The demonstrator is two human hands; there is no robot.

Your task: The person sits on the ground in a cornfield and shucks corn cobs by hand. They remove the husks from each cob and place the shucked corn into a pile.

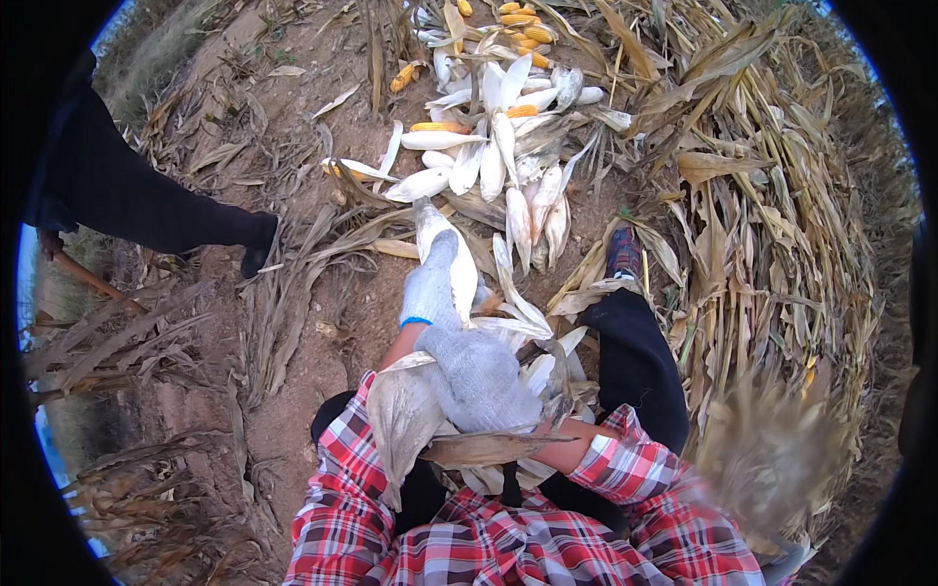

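Observation:
A grey knitted glove covers each hand. My left hand (434, 282) is closed around an ear of corn in pale husk (460, 271), whose tip points away from me. Just below and to the right, my right hand (484, 381) is curled against a dry, brownish husk (404, 410) that hangs down to its left. The fingers of the right hand are folded out of sight. Loose pale husk leaves (513, 322) lie to the right, beyond the hands. Ahead, a heap of corn ears in white husks (491, 165) rests on the soil, with bare yellow cobs (527, 33) at its far end.
Cut dry corn stalks (769, 256) are piled along the right, beside my shoe (623, 253). More dry leaves (293, 278) cover reddish soil at left. Another person's dark-trousered leg (168, 212) stands at upper left, near a hand with a wooden handle (95, 278).

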